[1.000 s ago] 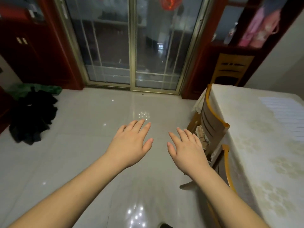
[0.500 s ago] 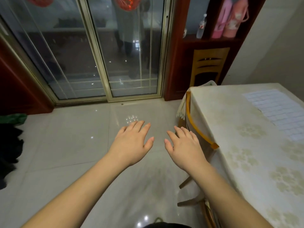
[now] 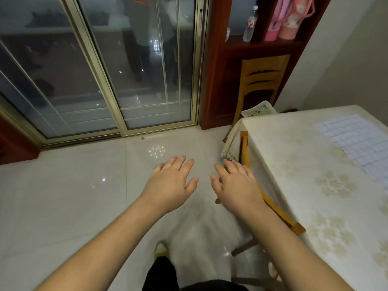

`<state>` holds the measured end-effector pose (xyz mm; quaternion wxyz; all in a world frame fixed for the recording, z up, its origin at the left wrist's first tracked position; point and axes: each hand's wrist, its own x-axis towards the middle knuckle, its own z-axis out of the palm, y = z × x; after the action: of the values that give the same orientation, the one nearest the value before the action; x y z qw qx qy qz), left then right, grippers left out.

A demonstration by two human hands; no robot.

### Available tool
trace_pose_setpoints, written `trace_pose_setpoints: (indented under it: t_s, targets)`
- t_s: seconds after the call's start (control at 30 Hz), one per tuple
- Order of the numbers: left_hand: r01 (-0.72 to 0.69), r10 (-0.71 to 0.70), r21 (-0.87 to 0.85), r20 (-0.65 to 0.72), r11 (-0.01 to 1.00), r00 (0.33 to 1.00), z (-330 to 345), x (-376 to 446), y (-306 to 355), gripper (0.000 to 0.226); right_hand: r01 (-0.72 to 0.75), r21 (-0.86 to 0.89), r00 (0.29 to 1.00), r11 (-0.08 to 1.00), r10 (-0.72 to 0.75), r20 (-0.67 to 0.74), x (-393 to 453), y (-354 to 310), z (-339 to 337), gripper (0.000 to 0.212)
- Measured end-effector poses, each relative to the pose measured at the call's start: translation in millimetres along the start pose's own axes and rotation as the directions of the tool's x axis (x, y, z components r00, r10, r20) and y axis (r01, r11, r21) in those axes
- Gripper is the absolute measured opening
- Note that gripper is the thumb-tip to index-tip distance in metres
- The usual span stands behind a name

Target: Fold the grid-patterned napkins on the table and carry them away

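Pale tiled floor (image 3: 63, 196) lay under my left hand (image 3: 172, 181) and right hand (image 3: 237, 185) — both empty, fingers spread; best to turn rightward, reaching the grid-patterned napkin (image 3: 361, 141) squarely.

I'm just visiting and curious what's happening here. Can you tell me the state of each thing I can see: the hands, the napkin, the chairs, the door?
Left hand: open, fingers spread, holding nothing, above the floor.
Right hand: open, empty, beside the table edge.
Grid-patterned napkin: lying flat and unfolded on the table, untouched.
Near chair: pushed in under the tablecloth.
Far chair: upright by the cabinet.
Sliding glass door: closed.
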<state>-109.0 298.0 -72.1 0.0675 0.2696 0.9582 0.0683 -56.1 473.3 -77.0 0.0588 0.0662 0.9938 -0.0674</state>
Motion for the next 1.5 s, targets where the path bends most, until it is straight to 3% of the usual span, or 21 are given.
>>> trace_pose_setpoints:
  t_s: [0.23, 0.47, 0.63, 0.87, 1.0, 1.17, 1.37, 1.5]
  targets:
    - [-0.109, 0.107, 0.031, 0.039, 0.994, 0.993, -16.9, 83.1, -78.6, 0.062, -0.110, -0.011, 0.992, 0.994, 0.110, 0.061, 101.1, -40.0, -4.8, 0.055]
    - [-0.205, 0.194, 0.067, 0.143, 0.977, 0.971, -23.1, 157.3, -114.6, 0.062, -0.183, -0.002, 0.983, 0.983, 0.182, -0.011, 155.2, -54.0, -5.0, 0.055]
    - [-0.278, 0.270, 0.046, 0.133, 0.959, 0.954, -18.3, 219.6, -116.5, 0.060, -0.250, -0.009, 0.968, 0.968, 0.250, -0.028, 196.0, -36.0, 1.1, 0.077]
    - [-0.402, 0.386, 0.070, 0.172, 0.913, 0.906, -10.4, 330.9, -95.0, 0.060, -0.352, 0.064, 0.936, 0.934, 0.352, 0.014, 273.5, 17.3, 14.4, 0.083]
    - [-0.475, 0.452, 0.085, 0.201, 0.876, 0.869, -13.4, 397.0, -71.9, 0.060, -0.428, 0.104, 0.904, 0.898, 0.427, 0.041, 316.1, 58.2, 6.1, 0.061]
    - [-0.568, 0.536, 0.091, 0.237, 0.818, 0.810, -15.4, 455.1, -34.9, 0.074, -0.493, 0.077, 0.870, 0.867, 0.491, 0.049, 347.0, 109.3, -8.5, 0.089]
    - [-0.698, 0.663, 0.067, 0.257, 0.713, 0.703, -10.5, 508.6, 15.0, 0.066, -0.607, 0.125, 0.794, 0.785, 0.597, 0.114, 357.9, 145.9, -9.9, 0.060]
    - [-0.786, 0.749, 0.041, 0.272, 0.617, 0.603, -9.8, 546.9, 49.8, 0.069, -0.711, 0.152, 0.703, 0.687, 0.703, 0.106, 363.2, 169.1, -15.4, 0.087]
